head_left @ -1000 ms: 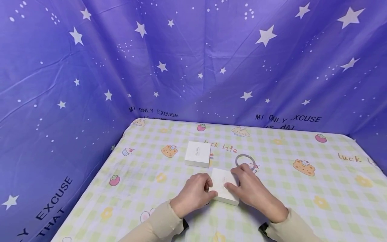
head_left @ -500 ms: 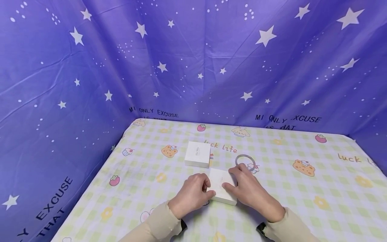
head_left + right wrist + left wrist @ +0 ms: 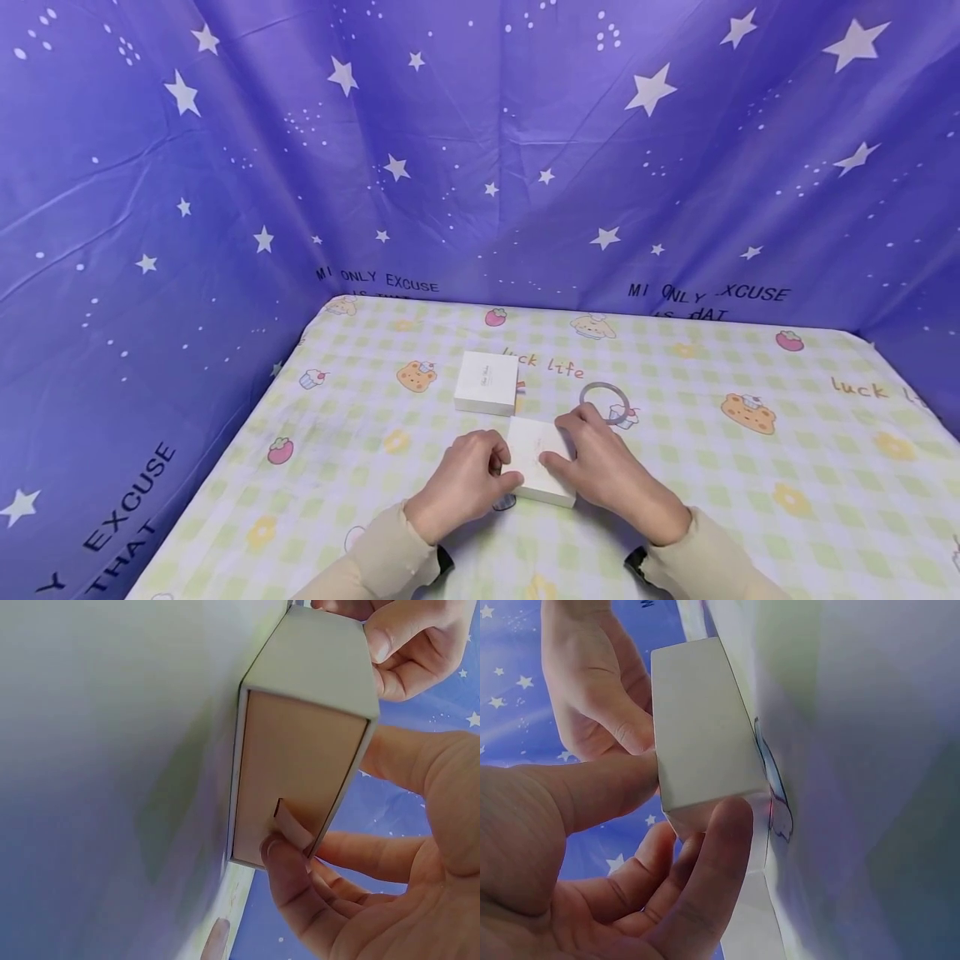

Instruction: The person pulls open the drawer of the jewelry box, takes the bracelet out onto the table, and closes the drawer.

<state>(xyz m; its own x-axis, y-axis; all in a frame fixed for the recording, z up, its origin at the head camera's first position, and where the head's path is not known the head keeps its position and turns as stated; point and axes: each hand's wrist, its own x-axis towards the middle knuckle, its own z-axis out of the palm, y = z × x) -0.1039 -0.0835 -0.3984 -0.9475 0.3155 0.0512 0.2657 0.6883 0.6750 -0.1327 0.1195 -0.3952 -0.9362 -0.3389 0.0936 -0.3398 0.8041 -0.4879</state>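
A white drawer-style box [image 3: 528,454] lies on the cloth between both hands. My left hand [image 3: 461,475] grips its left side; in the left wrist view the thumb lies along the upper edge and a fingertip presses the side wall. My right hand [image 3: 611,462] holds the other side, thumb on the lid. There the right wrist view shows a tan drawer front [image 3: 300,750] flush inside the white sleeve, with a short ribbon tab [image 3: 292,825] sticking out. A right fingertip touches the drawer front right beside the tab.
A second white box [image 3: 486,382] with small lettering and a ribbon tab at its right side stands just behind. A greyish bangle [image 3: 583,402] lies beyond the right hand. The checked tablecloth [image 3: 675,517] ends at a starry purple curtain [image 3: 450,125].
Both hands and the box between them have shifted slightly left across the cloth, keeping their hold. The view has turned a little. The second box and the bangle stay put.
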